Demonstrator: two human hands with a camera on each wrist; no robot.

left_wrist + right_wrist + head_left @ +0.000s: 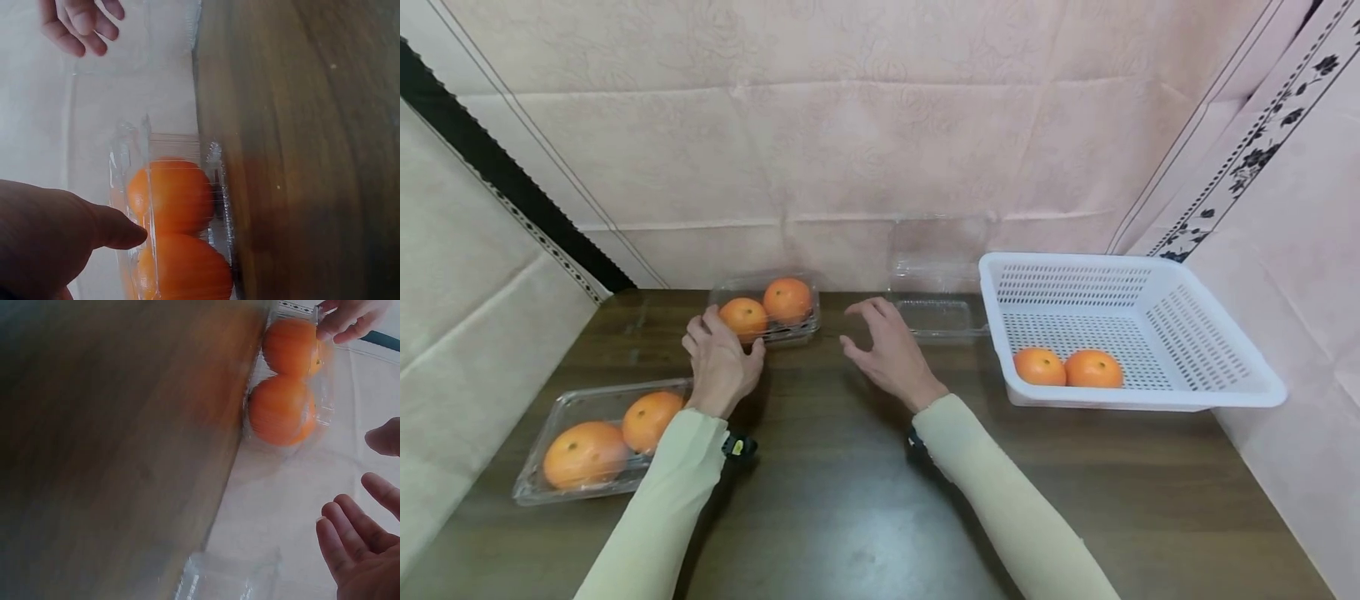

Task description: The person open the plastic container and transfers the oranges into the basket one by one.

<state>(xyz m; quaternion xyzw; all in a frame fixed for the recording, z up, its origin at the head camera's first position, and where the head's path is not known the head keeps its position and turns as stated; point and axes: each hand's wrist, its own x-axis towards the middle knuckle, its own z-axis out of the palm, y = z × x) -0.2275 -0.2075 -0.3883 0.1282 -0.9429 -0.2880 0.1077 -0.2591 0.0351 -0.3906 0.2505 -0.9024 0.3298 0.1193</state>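
Beside the white basket [1225, 392], an empty clear tray [936, 317]; left fingers [700, 333] touching the orange box [767, 308], right fingers [868, 321] released.

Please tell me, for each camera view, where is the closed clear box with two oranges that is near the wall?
Head: the far clear box lies upper centre-left, the left hand touching it.
Left wrist: the box fills the lower centre, beside the thumb.
Right wrist: the box sits upper right, at the table edge.
Shared landmark: the dark wooden table, seen in all three.
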